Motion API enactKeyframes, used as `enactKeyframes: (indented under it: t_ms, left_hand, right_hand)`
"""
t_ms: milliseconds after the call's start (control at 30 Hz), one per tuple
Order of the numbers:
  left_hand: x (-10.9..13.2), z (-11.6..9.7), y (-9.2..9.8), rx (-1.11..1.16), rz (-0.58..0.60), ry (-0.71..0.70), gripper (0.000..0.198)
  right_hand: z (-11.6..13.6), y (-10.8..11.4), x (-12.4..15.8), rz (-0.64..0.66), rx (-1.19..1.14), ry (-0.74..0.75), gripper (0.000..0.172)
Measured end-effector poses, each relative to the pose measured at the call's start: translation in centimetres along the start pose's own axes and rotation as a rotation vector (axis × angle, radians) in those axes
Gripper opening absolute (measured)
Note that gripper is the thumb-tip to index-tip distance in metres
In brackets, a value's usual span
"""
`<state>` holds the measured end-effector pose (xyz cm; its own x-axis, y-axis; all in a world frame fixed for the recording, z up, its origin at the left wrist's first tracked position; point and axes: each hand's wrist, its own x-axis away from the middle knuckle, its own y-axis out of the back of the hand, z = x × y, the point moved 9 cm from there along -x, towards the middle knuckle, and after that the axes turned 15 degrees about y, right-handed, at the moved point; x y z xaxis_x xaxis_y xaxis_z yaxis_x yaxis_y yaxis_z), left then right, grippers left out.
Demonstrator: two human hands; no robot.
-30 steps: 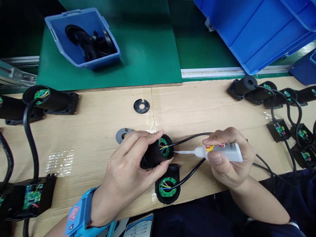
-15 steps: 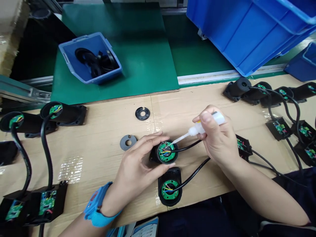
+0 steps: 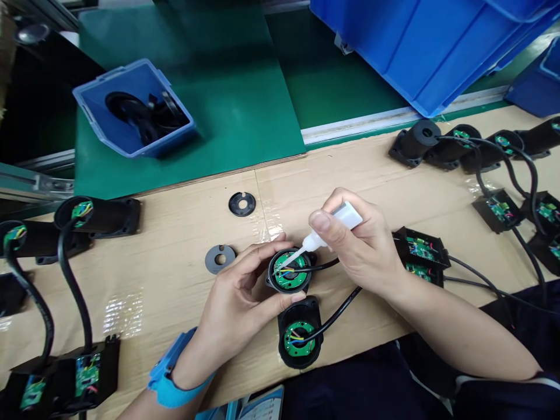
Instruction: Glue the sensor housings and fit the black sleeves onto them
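Note:
My left hand (image 3: 238,303) is wrapped round a black round housing (image 3: 289,272), whose open top shows a green circuit board with coloured wires and a black cable. My right hand (image 3: 365,251) grips a small white bottle (image 3: 343,220). The bottle's thin nozzle points down to the left, its tip over the left part of the board; whether it touches cannot be made out. Just below stands a second black housing (image 3: 300,338) with a similar board and cable. Two notched discs, one black (image 3: 242,204) and one grey (image 3: 220,259), lie on the cardboard beyond my left hand.
Black housings (image 3: 102,217) cabled to open boxes (image 3: 90,373) stand at the left. More housings (image 3: 413,143) and boxes (image 3: 422,248) are at the right. A blue bin (image 3: 135,108) of black parts sits on the green mat (image 3: 236,111); large blue crates (image 3: 420,52) are behind.
My right hand has moved left with the bottle, and the nozzle tip has shifted from the board's upper part to its left side. The camera view has shifted slightly.

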<state>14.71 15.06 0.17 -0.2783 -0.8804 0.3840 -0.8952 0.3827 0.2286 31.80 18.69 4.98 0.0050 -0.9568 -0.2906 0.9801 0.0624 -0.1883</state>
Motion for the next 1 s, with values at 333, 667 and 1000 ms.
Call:
enactKeyframes:
  t_ms: [333,667,1000]
  left_hand:
    - [0.1,0.0,-0.1,-0.027,-0.021,0.028,0.058]
    - [-0.8,0.5,-0.1,-0.044,-0.029,-0.019,0.058]
    - [1.7,-4.0,6.4,-0.480,-0.318,-0.274,0.057]
  right_hand:
    - [-0.2,0.6,0.2,-0.029,0.058,-0.002,0.044]
    - [-1.2,3.1,0.3,-0.199,0.079,-0.037,0.049]
    - [-1.4,4.7,-2.0,-0.200,0.014,-0.095,0.038]
